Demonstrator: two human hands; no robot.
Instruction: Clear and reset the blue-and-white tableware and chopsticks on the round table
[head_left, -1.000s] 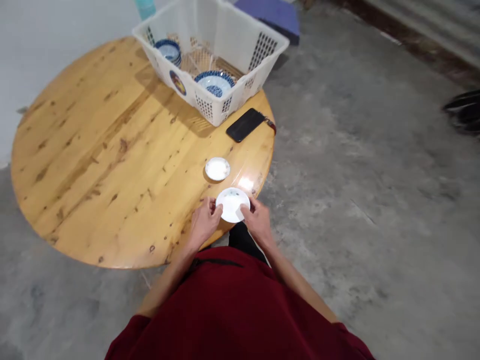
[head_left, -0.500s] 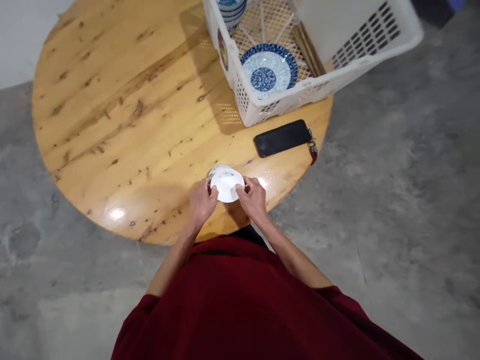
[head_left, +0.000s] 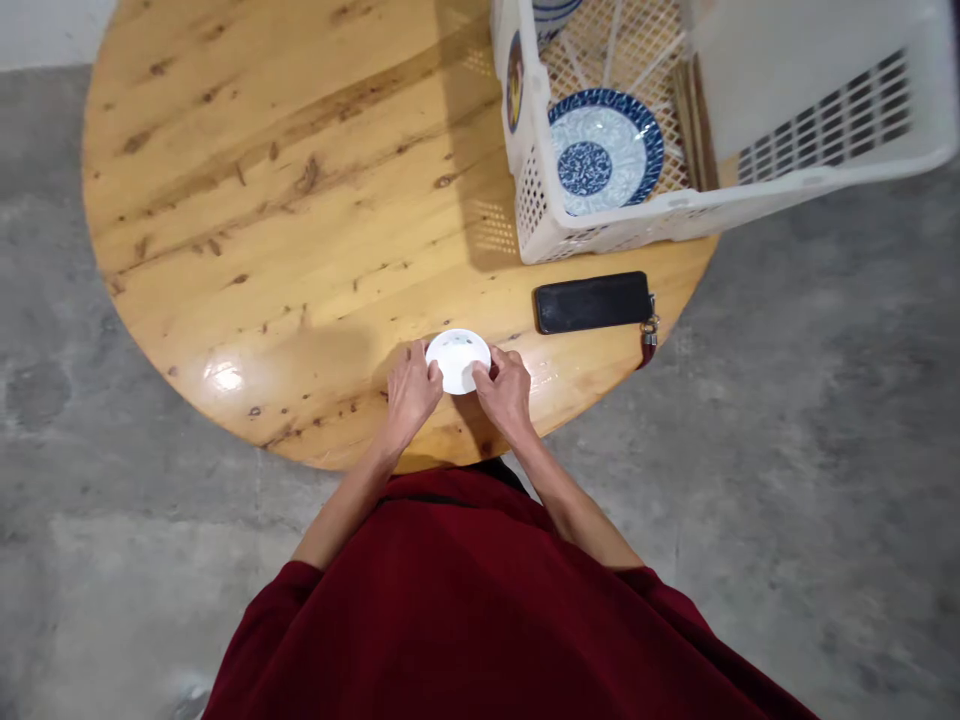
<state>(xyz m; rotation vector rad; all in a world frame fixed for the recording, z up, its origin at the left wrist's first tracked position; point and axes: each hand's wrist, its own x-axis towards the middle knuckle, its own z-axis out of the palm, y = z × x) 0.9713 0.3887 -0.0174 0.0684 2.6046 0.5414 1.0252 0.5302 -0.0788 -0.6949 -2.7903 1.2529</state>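
Note:
A small white saucer sits near the front edge of the round wooden table. My left hand grips its left rim with curled fingers. My right hand grips its right rim the same way. A second small white dish seen earlier is hidden under this saucer or out of sight; I cannot tell which.
A white plastic basket stands at the table's far right and holds a blue-and-white plate and stacked bowls. A black phone with a red strap lies in front of the basket. Grey concrete floor surrounds the table.
Both hands have carried the saucer away from the table edge to where the smaller white dish stood. The camera has tilted down and moved closer to the table.

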